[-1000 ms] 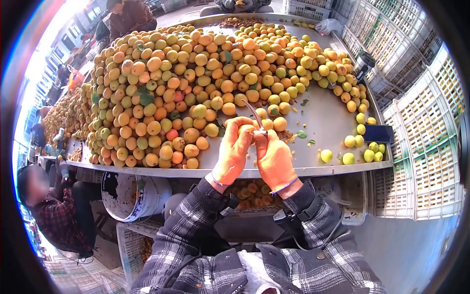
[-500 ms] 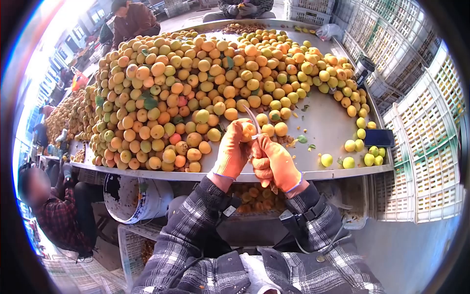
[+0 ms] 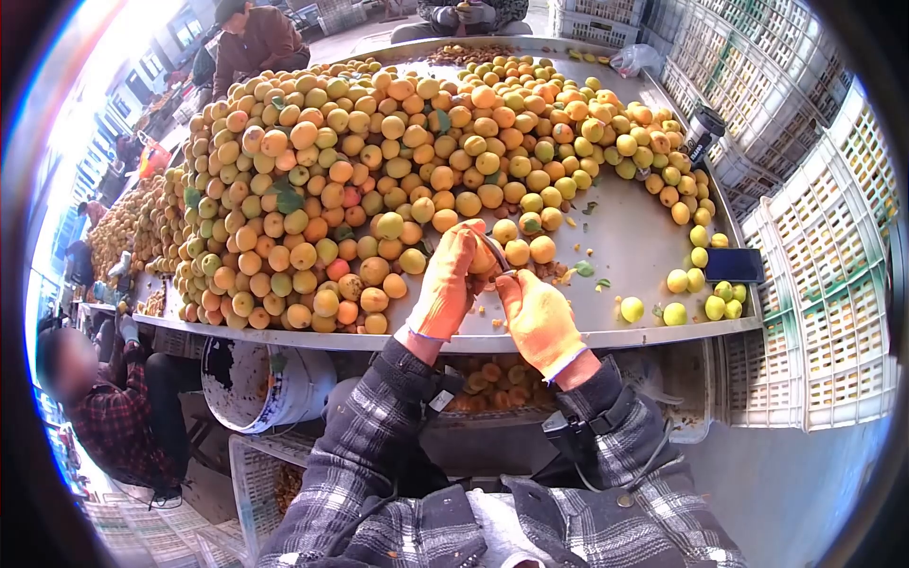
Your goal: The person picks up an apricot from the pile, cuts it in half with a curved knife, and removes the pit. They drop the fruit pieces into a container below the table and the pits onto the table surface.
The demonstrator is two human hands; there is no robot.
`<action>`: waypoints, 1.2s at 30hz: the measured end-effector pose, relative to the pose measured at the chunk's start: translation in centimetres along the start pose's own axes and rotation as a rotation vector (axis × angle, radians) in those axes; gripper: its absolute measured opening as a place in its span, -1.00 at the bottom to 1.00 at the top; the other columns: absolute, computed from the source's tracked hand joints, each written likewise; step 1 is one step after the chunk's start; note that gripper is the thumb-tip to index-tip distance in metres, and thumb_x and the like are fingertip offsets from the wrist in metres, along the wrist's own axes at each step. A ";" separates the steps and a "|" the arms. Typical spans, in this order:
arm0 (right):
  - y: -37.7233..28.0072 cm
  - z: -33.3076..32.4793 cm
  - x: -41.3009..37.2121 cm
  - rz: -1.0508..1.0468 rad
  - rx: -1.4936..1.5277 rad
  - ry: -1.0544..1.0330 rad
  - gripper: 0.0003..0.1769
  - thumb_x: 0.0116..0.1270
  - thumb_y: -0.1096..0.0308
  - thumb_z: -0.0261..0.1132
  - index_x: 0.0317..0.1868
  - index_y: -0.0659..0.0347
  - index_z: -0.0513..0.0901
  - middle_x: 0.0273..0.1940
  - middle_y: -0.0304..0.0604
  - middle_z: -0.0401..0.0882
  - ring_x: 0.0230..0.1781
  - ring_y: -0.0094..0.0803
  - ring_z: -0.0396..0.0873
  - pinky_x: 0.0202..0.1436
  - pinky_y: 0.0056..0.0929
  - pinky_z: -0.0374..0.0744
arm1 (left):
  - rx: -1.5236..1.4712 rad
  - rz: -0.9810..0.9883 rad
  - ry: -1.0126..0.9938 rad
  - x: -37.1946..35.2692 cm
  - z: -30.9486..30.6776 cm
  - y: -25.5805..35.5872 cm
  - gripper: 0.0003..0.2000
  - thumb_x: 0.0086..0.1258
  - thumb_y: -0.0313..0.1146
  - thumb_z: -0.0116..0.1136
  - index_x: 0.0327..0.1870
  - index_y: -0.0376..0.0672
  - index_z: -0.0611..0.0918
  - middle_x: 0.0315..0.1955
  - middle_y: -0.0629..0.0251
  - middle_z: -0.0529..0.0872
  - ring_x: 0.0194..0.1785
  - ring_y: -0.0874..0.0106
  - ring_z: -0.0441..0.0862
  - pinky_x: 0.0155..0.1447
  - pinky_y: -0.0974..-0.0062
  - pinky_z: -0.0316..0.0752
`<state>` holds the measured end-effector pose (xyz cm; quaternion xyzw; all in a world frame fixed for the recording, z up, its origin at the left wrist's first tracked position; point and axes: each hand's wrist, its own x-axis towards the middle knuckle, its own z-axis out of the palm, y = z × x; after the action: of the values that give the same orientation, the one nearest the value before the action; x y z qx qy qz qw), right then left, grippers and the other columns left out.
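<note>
My left hand [image 3: 448, 286], in an orange glove, is closed around an apricot [image 3: 482, 258] above the table's near edge. In my right hand [image 3: 543, 324], gloved alike, a small curved knife [image 3: 495, 252] is pinched between thumb and fingers. Its blade lies against the right side of the held fruit; how deep it sits I cannot make out. Just beyond both hands, loose apricots [image 3: 517, 252] rest on the metal table [image 3: 620, 232]. A big heap of yellow-orange apricots [image 3: 322, 189] rises to the left. Below the table edge, a crate holds apricot pieces [image 3: 492, 383].
A dark phone [image 3: 735, 266] and several greenish apricots [image 3: 674, 314] lie at the right. Stacked white crates [image 3: 824, 312] stand beyond that edge. A white bucket [image 3: 303, 383] sits at lower left. A seated person [image 3: 114, 407] is at the left; others work across the table.
The knife has swung from pointing up and away to lying along the apricot. My right hand has turned, and its curled fingers are now less visible.
</note>
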<state>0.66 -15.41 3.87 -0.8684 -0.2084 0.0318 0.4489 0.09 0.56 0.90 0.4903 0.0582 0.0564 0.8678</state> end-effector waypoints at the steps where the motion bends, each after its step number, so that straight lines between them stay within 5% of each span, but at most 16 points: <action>1: -0.1 -0.2 -0.1 0.001 -0.039 -0.001 -0.59 0.55 0.06 0.12 -0.13 0.30 0.61 -0.39 0.20 0.68 -0.29 0.18 0.67 -0.23 0.01 0.59 | 0.064 0.010 -0.053 0.1 -0.3 0.4 -0.51 0.58 0.04 0.08 0.31 -0.12 0.43 -0.14 0.36 0.68 -0.20 0.61 0.53 -0.16 0.68 0.39; 6: 0.1 -0.4 -0.3 0.022 -0.040 -0.021 -0.64 0.56 0.10 0.13 -0.12 0.27 0.64 -0.31 0.18 0.68 -0.22 0.18 0.66 -0.19 -0.01 0.57 | 0.287 -0.020 -0.090 0.3 0.8 1.7 -0.54 0.60 0.00 0.05 0.30 -0.11 0.38 -0.16 0.40 0.67 -0.23 0.67 0.47 -0.19 0.73 0.31; 9: 0.3 -0.2 0.0 0.020 -0.063 -0.005 -0.64 0.56 0.10 0.13 -0.04 0.25 0.64 -0.29 0.17 0.69 -0.21 0.17 0.66 -0.18 0.00 0.58 | 0.313 0.014 -0.121 0.5 0.5 1.2 -0.47 0.57 0.09 0.06 0.31 -0.14 0.36 -0.10 0.33 0.69 -0.14 0.60 0.56 -0.11 0.66 0.43; 11: 0.1 -0.2 0.2 0.006 -0.085 0.026 -0.64 0.56 0.10 0.13 0.00 0.24 0.64 -0.30 0.16 0.70 -0.22 0.17 0.67 -0.19 0.00 0.59 | -0.121 -0.042 -0.075 0.4 1.2 0.5 -0.42 0.55 0.16 0.03 0.28 -0.19 0.41 0.00 0.21 0.71 0.01 0.46 0.64 0.05 0.52 0.54; 14: -0.7 -0.5 0.4 0.033 -0.092 0.097 -0.64 0.55 0.09 0.13 -0.02 0.23 0.63 -0.35 0.13 0.69 -0.27 0.17 0.67 -0.23 0.02 0.59 | -0.278 -0.164 -0.223 -0.4 2.5 1.3 -0.39 0.53 0.21 0.00 0.20 -0.23 0.49 0.08 0.09 0.69 0.11 0.32 0.65 0.19 0.39 0.56; 18: -0.1 -0.5 0.7 0.010 -0.192 0.069 -0.60 0.55 0.05 0.12 -0.10 0.26 0.61 -0.39 0.14 0.68 -0.31 0.17 0.68 -0.26 0.02 0.60 | -0.057 -0.013 -0.269 0.5 0.8 0.8 -0.48 0.51 0.08 0.14 0.13 -0.27 0.55 0.02 0.13 0.69 0.06 0.35 0.66 0.17 0.45 0.55; 19: -0.2 -0.7 0.8 0.057 -0.227 0.000 -0.59 0.55 0.04 0.12 -0.12 0.27 0.61 -0.39 0.15 0.68 -0.31 0.17 0.68 -0.25 0.02 0.61 | -0.023 -0.044 -0.209 0.7 0.1 0.9 -0.58 0.51 -0.11 0.23 0.14 -0.29 0.54 0.00 0.15 0.69 0.05 0.37 0.65 0.16 0.45 0.55; 20: -0.3 -0.9 0.7 0.055 -0.228 -0.002 -0.59 0.55 0.04 0.12 -0.12 0.27 0.61 -0.39 0.15 0.68 -0.31 0.17 0.68 -0.25 0.02 0.61 | -0.023 -0.043 -0.207 0.9 -0.3 0.9 -0.58 0.51 -0.11 0.23 0.14 -0.29 0.54 0.00 0.15 0.69 0.05 0.37 0.65 0.16 0.45 0.55; 22: -0.4 -1.3 0.7 0.042 -0.226 -0.061 -0.58 0.55 0.01 0.11 -0.14 0.26 0.59 -0.45 0.04 0.70 -0.40 0.04 0.71 -0.28 -0.06 0.62 | 0.458 0.009 -0.126 0.5 1.0 2.9 -0.64 0.50 -0.26 0.23 0.16 -0.30 0.54 0.02 0.16 0.70 0.06 0.39 0.65 0.17 0.45 0.55; 24: 0.2 -1.2 0.9 0.021 -0.198 -0.056 -0.58 0.55 0.02 0.11 -0.12 0.27 0.60 -0.42 0.10 0.69 -0.34 0.11 0.69 -0.27 -0.02 0.61 | 0.450 -0.002 -0.149 0.5 0.6 2.6 -0.65 0.50 -0.34 0.18 0.21 -0.29 0.51 0.09 0.16 0.68 0.10 0.42 0.65 0.19 0.47 0.55; 29: 0.0 -0.9 0.7 -0.036 -0.236 0.063 -0.60 0.55 0.04 0.12 -0.08 0.25 0.61 -0.35 0.15 0.69 -0.26 0.17 0.68 -0.23 0.01 0.61 | -0.501 -0.223 -0.263 0.0 2.0 1.1 -0.38 0.49 0.13 0.13 0.28 -0.29 0.46 0.21 -0.04 0.61 0.20 0.15 0.61 0.33 0.21 0.48; 32: 0.3 -0.6 0.5 -0.038 -0.253 0.027 -0.61 0.54 0.04 0.12 -0.05 0.23 0.61 -0.32 0.15 0.70 -0.24 0.17 0.68 -0.21 0.02 0.61 | -0.400 -0.211 -0.204 0.7 0.8 0.1 -0.39 0.49 0.12 0.12 0.23 -0.31 0.50 0.18 -0.04 0.63 0.16 0.17 0.62 0.32 0.20 0.49; 34: 0.3 -0.3 0.4 -0.006 -0.282 0.025 -0.61 0.54 0.04 0.12 -0.06 0.23 0.60 -0.32 0.15 0.70 -0.23 0.17 0.68 -0.19 0.03 0.61 | -0.406 -0.217 -0.174 0.4 0.6 0.6 -0.52 0.53 -0.05 0.17 0.17 -0.33 0.53 0.13 0.01 0.66 0.12 0.22 0.65 0.29 0.25 0.52; 36: 0.3 -0.2 0.5 0.021 -0.276 -0.009 -0.61 0.54 0.03 0.12 -0.06 0.23 0.60 -0.32 0.15 0.70 -0.22 0.17 0.68 -0.19 0.04 0.61 | -0.020 -0.075 -0.035 0.5 0.9 0.9 -0.66 0.52 -0.30 0.19 0.17 -0.34 0.53 0.10 0.05 0.67 0.07 0.31 0.68 0.24 0.33 0.55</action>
<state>1.29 -15.50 3.86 -0.9239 -0.2040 0.0115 0.3236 0.68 0.38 2.12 0.4798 0.0608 0.0160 0.8751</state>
